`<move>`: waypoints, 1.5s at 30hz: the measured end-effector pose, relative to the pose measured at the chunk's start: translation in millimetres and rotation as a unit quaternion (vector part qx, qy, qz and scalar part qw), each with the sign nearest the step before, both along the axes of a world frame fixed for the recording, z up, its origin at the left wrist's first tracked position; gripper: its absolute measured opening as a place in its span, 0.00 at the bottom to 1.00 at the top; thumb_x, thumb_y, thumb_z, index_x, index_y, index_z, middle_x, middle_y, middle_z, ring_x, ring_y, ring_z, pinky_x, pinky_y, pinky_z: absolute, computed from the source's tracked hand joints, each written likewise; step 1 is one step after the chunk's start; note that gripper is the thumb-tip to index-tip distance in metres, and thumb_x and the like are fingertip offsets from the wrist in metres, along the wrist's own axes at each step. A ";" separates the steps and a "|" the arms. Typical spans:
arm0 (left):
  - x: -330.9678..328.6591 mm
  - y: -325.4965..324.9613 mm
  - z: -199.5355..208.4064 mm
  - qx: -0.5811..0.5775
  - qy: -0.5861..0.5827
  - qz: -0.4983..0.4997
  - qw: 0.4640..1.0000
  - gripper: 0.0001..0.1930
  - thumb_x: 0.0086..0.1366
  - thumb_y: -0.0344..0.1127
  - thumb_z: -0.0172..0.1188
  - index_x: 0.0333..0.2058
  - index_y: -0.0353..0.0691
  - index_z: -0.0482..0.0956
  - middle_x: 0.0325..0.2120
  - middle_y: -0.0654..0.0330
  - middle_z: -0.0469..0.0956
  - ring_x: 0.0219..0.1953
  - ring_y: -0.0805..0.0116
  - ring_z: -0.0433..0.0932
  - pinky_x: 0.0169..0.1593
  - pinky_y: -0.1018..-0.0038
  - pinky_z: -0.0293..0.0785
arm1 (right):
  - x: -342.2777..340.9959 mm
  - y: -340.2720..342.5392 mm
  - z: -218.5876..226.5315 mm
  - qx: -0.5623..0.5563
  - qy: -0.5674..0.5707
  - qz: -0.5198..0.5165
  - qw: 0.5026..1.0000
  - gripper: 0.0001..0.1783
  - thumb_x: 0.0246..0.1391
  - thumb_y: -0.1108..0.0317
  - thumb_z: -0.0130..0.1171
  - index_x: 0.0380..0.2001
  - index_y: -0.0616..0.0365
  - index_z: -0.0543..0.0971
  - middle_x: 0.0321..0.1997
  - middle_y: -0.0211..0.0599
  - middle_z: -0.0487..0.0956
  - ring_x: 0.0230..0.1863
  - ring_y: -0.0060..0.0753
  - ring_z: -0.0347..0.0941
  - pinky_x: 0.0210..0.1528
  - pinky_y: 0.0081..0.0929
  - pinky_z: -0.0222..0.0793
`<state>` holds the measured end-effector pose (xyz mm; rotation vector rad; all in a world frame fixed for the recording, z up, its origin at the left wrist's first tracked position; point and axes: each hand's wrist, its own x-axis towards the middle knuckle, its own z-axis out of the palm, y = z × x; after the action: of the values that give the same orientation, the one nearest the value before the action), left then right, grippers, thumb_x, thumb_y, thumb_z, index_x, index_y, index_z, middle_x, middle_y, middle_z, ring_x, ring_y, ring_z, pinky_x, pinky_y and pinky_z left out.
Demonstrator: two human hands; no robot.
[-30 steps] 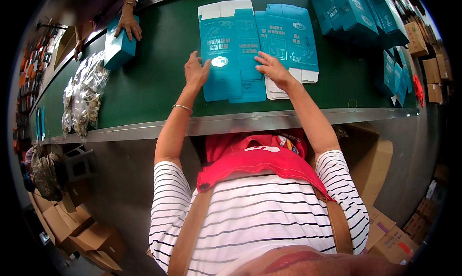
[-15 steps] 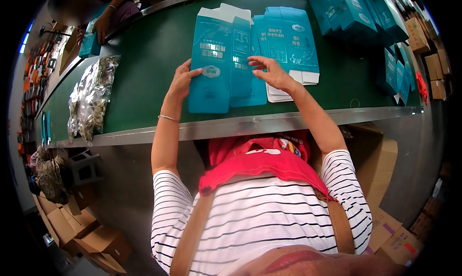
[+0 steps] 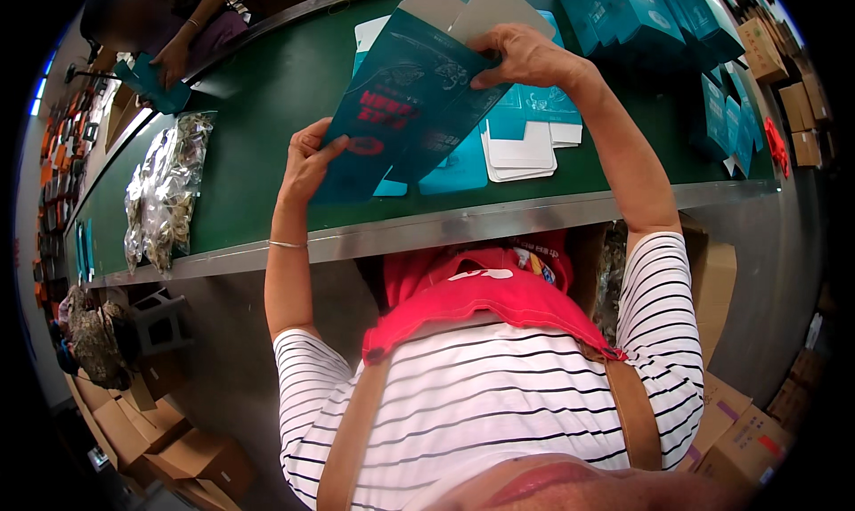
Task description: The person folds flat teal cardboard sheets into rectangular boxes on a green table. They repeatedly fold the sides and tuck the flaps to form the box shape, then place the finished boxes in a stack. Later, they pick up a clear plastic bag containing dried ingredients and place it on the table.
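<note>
A teal carton (image 3: pixel 392 101), its pale end flaps standing out at the top, is held up tilted above the green table. My left hand (image 3: pixel 310 159) grips its lower left edge, thumb on the printed face. At its upper right my right hand (image 3: pixel 525 57) is closed on the edge just below the flaps. Beneath and behind it lie flat teal cartons (image 3: pixel 545 108) in a loose stack, with white flaps (image 3: pixel 521 155) towards me. The held carton hides part of that stack.
Clear plastic bags (image 3: pixel 169 190) with contents I cannot make out lie at the left. Folded teal boxes (image 3: pixel 628 16) stand at the back right, smaller ones (image 3: pixel 721 123) below them. Across the table, a co-worker's hand (image 3: pixel 172 58) holds a teal box (image 3: pixel 153 83). The metal table edge (image 3: pixel 427 226) runs before me.
The carton has come up off the table and tilted to the right. My right hand has moved up and taken hold of its upper edge. The co-worker's box has turned.
</note>
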<state>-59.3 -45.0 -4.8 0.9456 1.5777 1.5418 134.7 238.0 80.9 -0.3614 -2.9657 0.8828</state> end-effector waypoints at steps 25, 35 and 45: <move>85.9 30.9 52.7 -0.074 0.756 -0.038 0.650 0.63 0.31 0.63 0.69 0.65 0.45 0.48 0.66 0.43 0.40 0.68 0.42 0.37 0.65 0.43 0.26 | 54.9 -54.4 -62.7 -0.636 -0.028 0.019 0.771 0.23 0.50 0.62 0.60 0.48 0.63 0.75 0.50 0.36 0.76 0.51 0.27 0.69 0.53 0.25 0.63; 82.9 31.7 47.0 0.053 0.724 -0.062 0.685 0.46 0.44 0.49 0.69 0.61 0.40 0.58 0.61 0.47 0.60 0.63 0.50 0.58 0.65 0.51 0.47 | 47.1 -77.1 -69.7 -0.756 -0.056 0.183 0.626 0.31 0.45 0.70 0.65 0.55 0.58 0.69 0.54 0.35 0.73 0.54 0.29 0.68 0.58 0.29 0.61; 20.2 9.9 44.7 0.000 0.504 0.104 0.857 0.09 0.60 0.29 0.59 0.39 0.35 0.80 0.28 0.50 0.80 0.32 0.63 0.82 0.36 0.74 0.74 | 77.7 -3.4 45.1 -0.259 0.342 0.030 0.903 0.34 0.54 0.51 0.58 0.60 0.55 0.65 0.58 0.46 0.70 0.62 0.40 0.63 0.61 0.36 0.61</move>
<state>-39.1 -35.1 39.9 1.8078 2.4395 1.1960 212.4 234.6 126.0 0.0465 -2.0861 1.4398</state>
